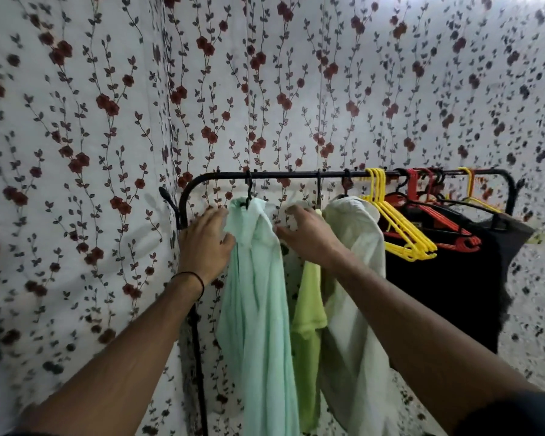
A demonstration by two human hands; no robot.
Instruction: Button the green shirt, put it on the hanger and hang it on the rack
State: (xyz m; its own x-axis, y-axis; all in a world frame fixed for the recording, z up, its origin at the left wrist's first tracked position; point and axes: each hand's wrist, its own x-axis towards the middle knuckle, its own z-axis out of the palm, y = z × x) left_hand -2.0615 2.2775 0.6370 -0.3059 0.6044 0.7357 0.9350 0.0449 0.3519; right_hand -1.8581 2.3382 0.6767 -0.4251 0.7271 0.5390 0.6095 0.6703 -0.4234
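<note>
- The green shirt (258, 278) hangs from a black hanger (248, 191) near the rack (296, 175) rail's left bend.
- Left hand (206, 243), fingers spread, touches its left shoulder edge.
- Right hand (309, 232), fingers loosely open, sits in the gap before the lime shirt (309, 303).

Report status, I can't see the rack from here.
Left hand and right hand open, flanking green shirt. Shirt hanging on rack. Nothing blocking.
</note>
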